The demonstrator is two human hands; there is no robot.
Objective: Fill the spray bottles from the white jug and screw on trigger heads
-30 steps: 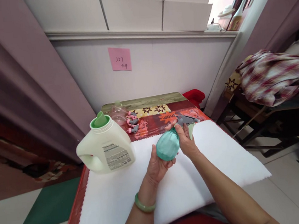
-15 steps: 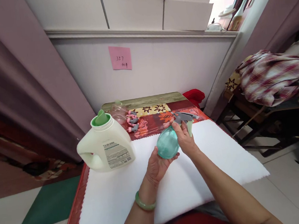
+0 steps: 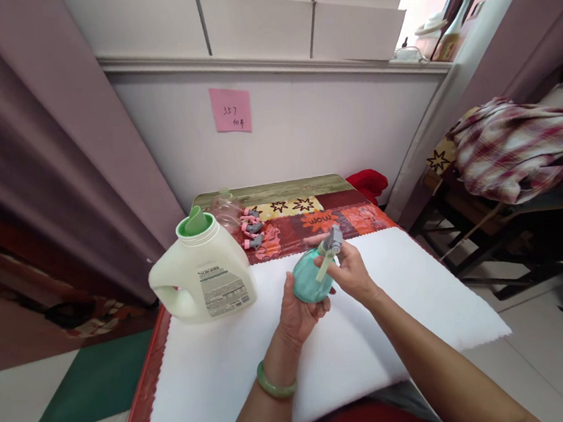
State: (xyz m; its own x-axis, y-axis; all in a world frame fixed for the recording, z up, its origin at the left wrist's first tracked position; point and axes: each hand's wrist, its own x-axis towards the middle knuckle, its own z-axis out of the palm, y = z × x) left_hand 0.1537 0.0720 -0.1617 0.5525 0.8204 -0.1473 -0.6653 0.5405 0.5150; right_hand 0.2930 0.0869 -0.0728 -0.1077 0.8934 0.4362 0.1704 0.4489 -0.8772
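My left hand (image 3: 297,313) cups the round teal body of a small spray bottle (image 3: 307,280) from below, just above the white mat (image 3: 335,339). Fingers of my right hand (image 3: 351,272) are closed round the bottle's neck, under its grey trigger head (image 3: 332,240); the pale green trigger lever points toward me. A green bangle sits on my left wrist. A white detergent jug (image 3: 205,276) with a green spout cap stands to the left on the mat's far corner.
Behind the jug lie a clear pinkish bottle (image 3: 225,210) and several pink-and-grey spray heads (image 3: 252,231) on a patterned red tablecloth (image 3: 322,217). A pink note (image 3: 230,109) is stuck on the wall. A chair with plaid cloth (image 3: 516,146) stands at the right.
The spray head has turned from pointing right to facing me, its lever now toward me. Both hands and the bottle stayed in about the same spot.
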